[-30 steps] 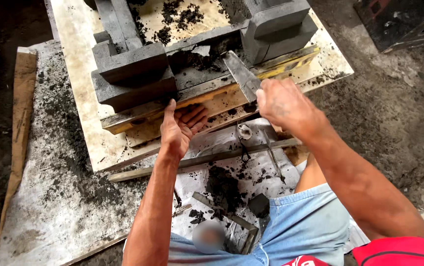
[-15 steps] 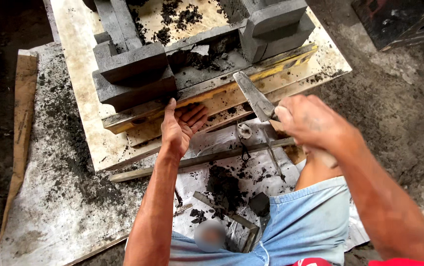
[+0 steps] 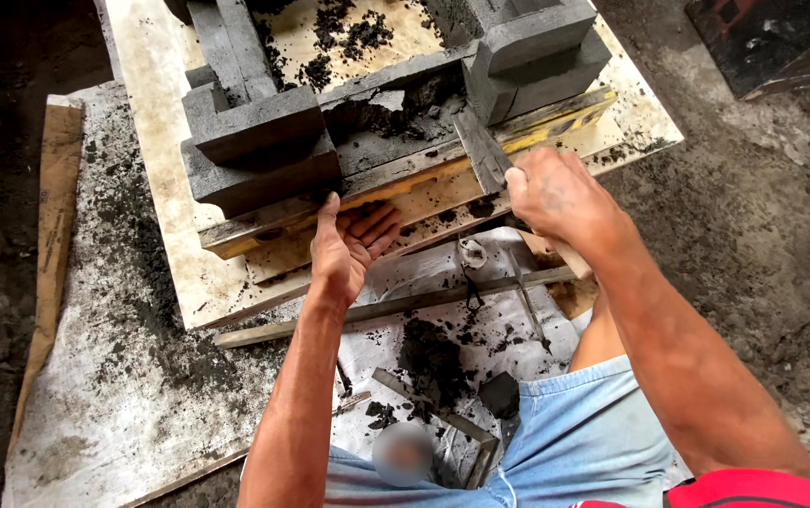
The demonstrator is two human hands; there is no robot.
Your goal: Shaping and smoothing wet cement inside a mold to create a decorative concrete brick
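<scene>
Right hand is clenching a flat scraper, trimming the grey cast moulding (corner crumbling, unfinished); left hand, released, is bracing the wooden form.

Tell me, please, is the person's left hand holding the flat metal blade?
No, the left hand lies open against the edge of the wooden board, while the right hand grips the flat metal blade.
</scene>
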